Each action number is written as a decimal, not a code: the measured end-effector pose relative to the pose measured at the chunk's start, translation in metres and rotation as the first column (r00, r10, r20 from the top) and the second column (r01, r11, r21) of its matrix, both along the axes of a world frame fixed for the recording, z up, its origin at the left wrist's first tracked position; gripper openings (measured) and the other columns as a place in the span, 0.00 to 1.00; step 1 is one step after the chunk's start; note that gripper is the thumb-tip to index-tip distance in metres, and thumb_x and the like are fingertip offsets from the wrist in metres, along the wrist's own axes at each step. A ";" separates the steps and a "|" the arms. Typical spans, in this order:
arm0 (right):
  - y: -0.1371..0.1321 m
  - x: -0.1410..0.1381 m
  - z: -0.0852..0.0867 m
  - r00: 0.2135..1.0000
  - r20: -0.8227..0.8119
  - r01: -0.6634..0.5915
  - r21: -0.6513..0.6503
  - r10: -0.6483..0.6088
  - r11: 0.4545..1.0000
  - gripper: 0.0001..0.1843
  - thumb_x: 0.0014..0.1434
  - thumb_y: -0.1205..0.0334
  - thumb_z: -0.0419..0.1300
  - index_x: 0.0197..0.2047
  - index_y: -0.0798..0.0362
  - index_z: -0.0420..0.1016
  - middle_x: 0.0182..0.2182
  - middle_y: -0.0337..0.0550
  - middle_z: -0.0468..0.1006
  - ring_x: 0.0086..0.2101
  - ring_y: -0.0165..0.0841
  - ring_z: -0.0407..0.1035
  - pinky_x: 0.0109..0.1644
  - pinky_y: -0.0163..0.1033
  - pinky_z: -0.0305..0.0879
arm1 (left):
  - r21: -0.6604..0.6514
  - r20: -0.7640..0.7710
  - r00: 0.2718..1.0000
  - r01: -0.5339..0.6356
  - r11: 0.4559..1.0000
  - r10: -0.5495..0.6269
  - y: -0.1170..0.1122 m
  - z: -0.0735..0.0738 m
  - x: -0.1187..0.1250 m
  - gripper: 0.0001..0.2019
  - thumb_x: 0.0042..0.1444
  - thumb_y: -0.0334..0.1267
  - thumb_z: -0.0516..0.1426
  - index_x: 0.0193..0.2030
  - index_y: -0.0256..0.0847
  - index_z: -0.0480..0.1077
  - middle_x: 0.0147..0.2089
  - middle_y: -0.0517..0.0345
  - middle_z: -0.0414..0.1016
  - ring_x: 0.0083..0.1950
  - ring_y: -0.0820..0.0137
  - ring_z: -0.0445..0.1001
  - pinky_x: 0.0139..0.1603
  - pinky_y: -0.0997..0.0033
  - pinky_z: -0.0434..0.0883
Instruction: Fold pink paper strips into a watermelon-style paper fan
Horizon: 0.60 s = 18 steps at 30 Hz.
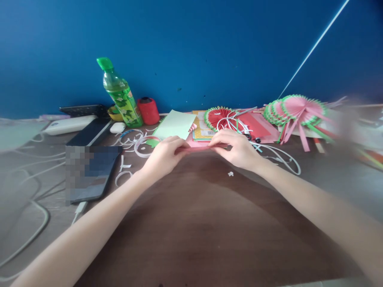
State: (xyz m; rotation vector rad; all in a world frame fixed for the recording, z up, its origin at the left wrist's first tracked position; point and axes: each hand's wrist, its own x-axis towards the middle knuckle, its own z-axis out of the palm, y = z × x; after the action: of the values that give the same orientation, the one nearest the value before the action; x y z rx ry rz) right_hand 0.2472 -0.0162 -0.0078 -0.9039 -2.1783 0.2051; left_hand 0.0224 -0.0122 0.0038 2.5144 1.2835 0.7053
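Between both hands stretches a narrow strip of folded pink paper [199,149], held just above the brown table [191,223]. My left hand [165,154] pinches its left end, and my right hand [235,148] pinches the right end between thumb and fingers. The fingers partly cover both ends. Behind the strip lie a pale green sheet [176,124], a yellow packet [199,119] and red paper [261,126]. A round pleated red paper fan with a green edge [218,118] rests there beside a tangle of white cable [230,122].
On the left are a dark phone [100,175], a green-capped drink bottle [121,93], a red thread spool [149,111], a tape roll [142,146] and a white earphone case [117,127]. Pink and green pleated paper rounds [302,109] stand at right. A blue wall [191,48] closes the back.
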 end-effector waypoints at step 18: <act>0.006 0.002 -0.013 0.952 0.260 -0.057 -0.377 0.164 0.925 0.03 0.54 0.68 0.58 0.31 0.55 0.73 0.30 0.41 0.73 0.31 0.30 0.64 0.34 0.35 0.59 | -0.222 -0.312 0.946 0.022 0.975 -0.093 -0.003 -0.002 -0.002 0.04 0.52 0.35 0.53 0.32 0.41 0.69 0.36 0.58 0.74 0.38 0.66 0.71 0.35 0.70 0.63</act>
State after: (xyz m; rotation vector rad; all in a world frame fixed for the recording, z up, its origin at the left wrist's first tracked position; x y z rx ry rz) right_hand 0.2493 -0.0097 -0.0205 -1.0676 -2.5151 0.5856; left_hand 0.0204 -0.0151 0.0021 2.5415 1.2962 0.1319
